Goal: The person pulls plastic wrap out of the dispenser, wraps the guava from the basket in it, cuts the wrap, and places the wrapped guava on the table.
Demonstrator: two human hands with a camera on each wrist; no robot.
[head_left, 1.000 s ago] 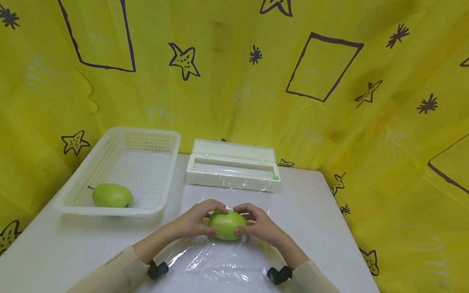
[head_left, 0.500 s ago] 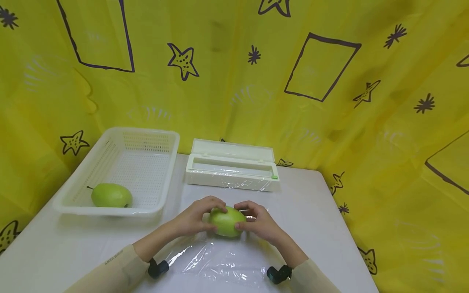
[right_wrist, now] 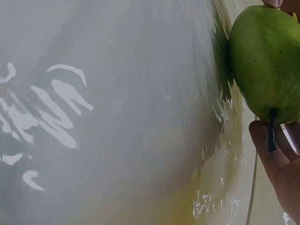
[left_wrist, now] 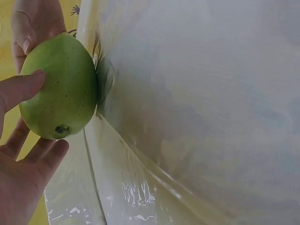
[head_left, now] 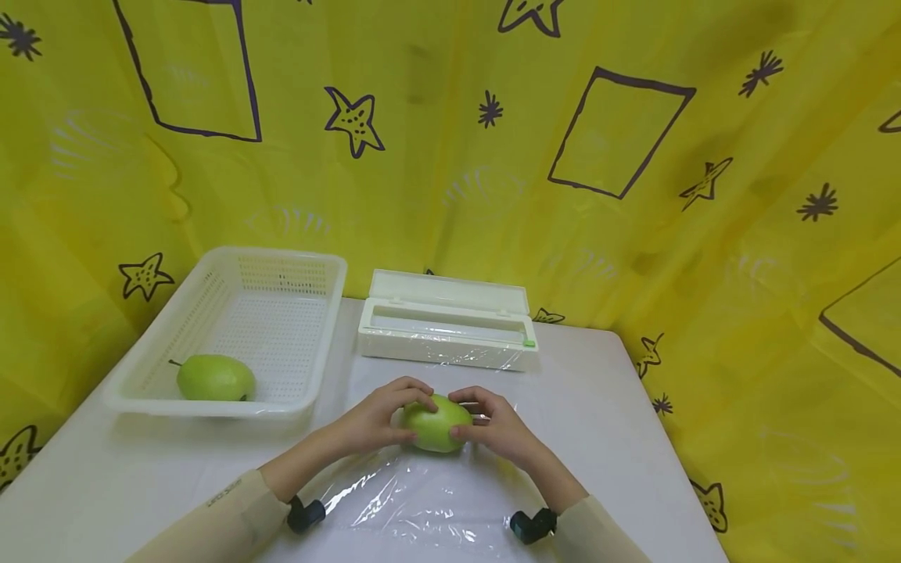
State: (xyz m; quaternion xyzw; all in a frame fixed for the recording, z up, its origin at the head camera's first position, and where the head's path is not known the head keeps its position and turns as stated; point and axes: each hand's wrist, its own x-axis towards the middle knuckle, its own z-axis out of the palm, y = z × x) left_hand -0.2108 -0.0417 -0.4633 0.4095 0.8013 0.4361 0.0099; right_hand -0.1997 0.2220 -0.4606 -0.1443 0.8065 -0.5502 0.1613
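Observation:
A green pear (head_left: pixel 438 424) lies on its side on a sheet of clear cling film (head_left: pixel 415 500) spread over the white table. My left hand (head_left: pixel 369 420) holds its left end, thumb on the near side and fingers over the far side. The right end is held by my right hand (head_left: pixel 501 432) in the same way. In the left wrist view the pear (left_wrist: pixel 61 89) shows its dark blossom end near the left fingers. Its stem (right_wrist: pixel 272 131) points toward the right fingers in the right wrist view. The underside against the film is hidden.
Behind the pear stands a white cling film dispenser (head_left: pixel 446 352), lid raised, film running out toward me. At left, a white plastic basket (head_left: pixel 328 328) holds another green pear (head_left: pixel 215 378). A yellow patterned curtain (head_left: pixel 422 172) hangs along the table's back and right edges.
Both hands have shifted the pear slightly away from me, toward the dispenser, keeping hold of its two ends. The basket and dispenser stay where they were.

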